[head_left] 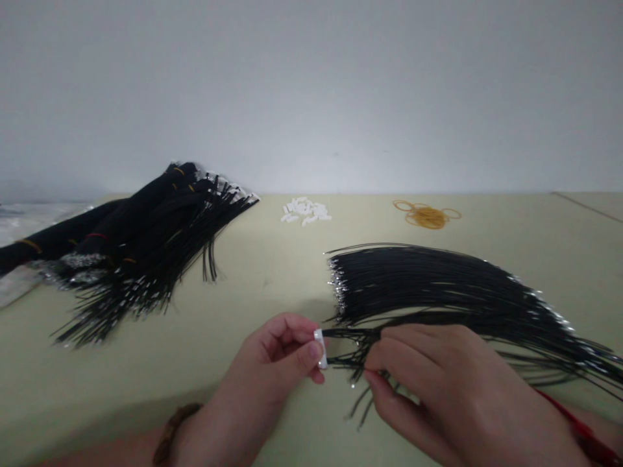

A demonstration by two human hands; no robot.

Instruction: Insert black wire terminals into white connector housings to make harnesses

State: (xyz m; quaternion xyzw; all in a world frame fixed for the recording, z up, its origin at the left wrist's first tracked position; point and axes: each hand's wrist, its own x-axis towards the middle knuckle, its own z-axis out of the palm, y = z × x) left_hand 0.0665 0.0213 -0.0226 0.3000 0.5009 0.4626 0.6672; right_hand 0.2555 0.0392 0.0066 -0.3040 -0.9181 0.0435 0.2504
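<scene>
Between the thumb and fingers of my left hand (280, 366) is a small white connector housing (320, 349). Several black wires (341, 333) run out of its right side. My right hand (438, 383) is closed around black wires just to the right of the connector, thumb and forefinger pinched together. Loose wire ends with small metal tips (357, 415) hang below those fingers. Behind my right hand a fanned bundle of black wires (418, 279) lies on the table, silvery terminals at both ends.
At the left lies a heap of black wire bundles (160, 220) tied with bands, some with white connectors. A small pile of white connector housings (305, 209) is at the back middle. Yellow rubber bands (428, 216) lie right of it. The wall (311, 97) rises behind the table.
</scene>
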